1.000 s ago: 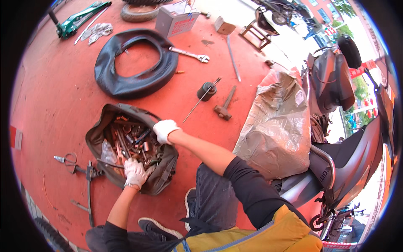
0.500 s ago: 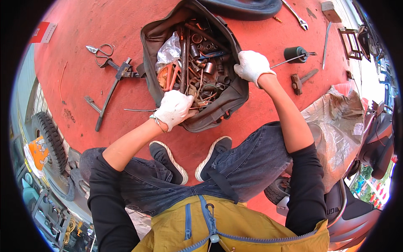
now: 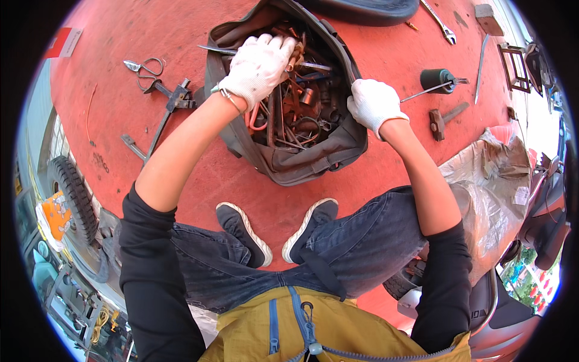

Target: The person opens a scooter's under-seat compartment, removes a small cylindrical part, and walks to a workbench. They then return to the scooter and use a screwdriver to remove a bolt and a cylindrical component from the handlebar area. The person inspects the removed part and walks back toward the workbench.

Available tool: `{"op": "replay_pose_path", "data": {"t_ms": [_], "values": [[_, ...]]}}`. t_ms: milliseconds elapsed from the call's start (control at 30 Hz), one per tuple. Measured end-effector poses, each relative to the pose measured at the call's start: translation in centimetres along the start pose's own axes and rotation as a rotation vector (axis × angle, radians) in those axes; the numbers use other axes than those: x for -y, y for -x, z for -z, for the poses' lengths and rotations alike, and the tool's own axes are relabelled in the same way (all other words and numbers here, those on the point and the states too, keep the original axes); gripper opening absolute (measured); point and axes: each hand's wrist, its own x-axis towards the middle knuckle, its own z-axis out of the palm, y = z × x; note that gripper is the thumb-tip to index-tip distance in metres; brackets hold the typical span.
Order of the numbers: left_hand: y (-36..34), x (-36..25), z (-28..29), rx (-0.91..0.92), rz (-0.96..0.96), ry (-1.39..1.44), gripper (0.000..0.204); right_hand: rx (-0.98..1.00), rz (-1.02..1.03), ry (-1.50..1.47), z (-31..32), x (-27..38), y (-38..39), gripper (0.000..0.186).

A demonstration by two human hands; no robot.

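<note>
A dark fabric tool bag lies open on the red floor, full of metal sockets, rods, orange-handled tools and other pieces. My left hand, in a white glove, reaches into its upper left part, fingers curled over metal pieces; what exactly they hold is hidden. A long thin metal piece pokes out leftward beside it. My right hand, also gloved, is closed on the bag's right edge. Right of the bag are a dark cylinder with a thin rod and a hammer.
Scissors and a black clamp-like tool lie at left, near a tire. A black rubber tube, wrench and block lie beyond. At right are a crumpled plastic sheet and a motorbike.
The view has tilted down since a second ago. My left hand has moved from the bag's near side up to its far left part. My right hand still grips the bag's edge.
</note>
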Motion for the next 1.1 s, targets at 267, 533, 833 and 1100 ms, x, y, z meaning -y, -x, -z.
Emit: {"op": "replay_pose_path", "data": {"t_ms": [267,533,833,1100], "values": [[10.0,-7.6,1.9,0.644,-0.183,0.468,0.064,-0.024,0.017,-0.064,1.8,0.1,0.7,0.027],[14.4,-12.4,1.9,0.412,-0.120,0.228,0.020,-0.092,0.806,-0.304,-0.9,5.5,5.0,0.036],[12.4,-10.5,2.0,0.550,-0.005,0.444,0.032,0.335,0.725,0.283,-1.7,5.9,8.6,0.014],[6.3,-4.2,-2.0,0.306,0.694,0.530,0.045,0.377,0.712,0.250,-1.2,6.1,7.9,0.003]]}}
